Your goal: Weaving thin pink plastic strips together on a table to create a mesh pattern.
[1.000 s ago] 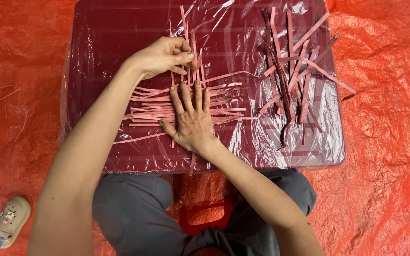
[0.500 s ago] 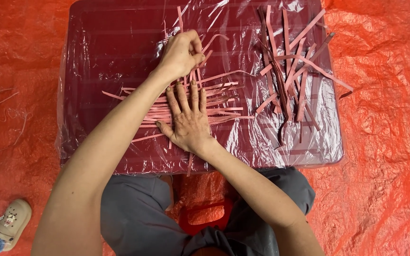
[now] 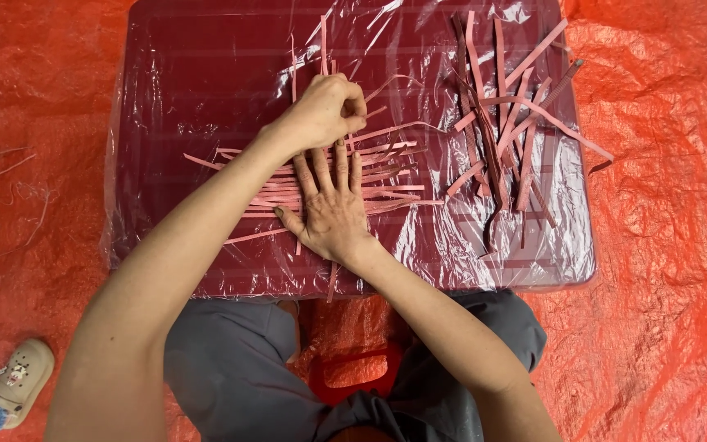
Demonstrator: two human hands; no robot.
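My right hand (image 3: 333, 209) lies flat, fingers spread, and presses down on a bundle of horizontal pink paper strips (image 3: 390, 176). The strips lie on a dark red low table (image 3: 190, 90) wrapped in clear plastic film. Just beyond it, my left hand (image 3: 322, 110) is closed with its fingertips pinched on a vertical pink strip (image 3: 323, 45) that runs away from me and crosses the horizontal ones. My left forearm reaches in across the table's near left part.
A loose pile of pink strips (image 3: 509, 123) lies on the table's right side. Crinkled orange sheeting (image 3: 673, 270) covers the floor all around. A red stool (image 3: 353, 372) shows between my knees. A beige shoe (image 3: 16, 383) sits at the bottom left.
My left hand has shifted right along the strips, still pinching the vertical strip. My right hand stays flat on the bundle.
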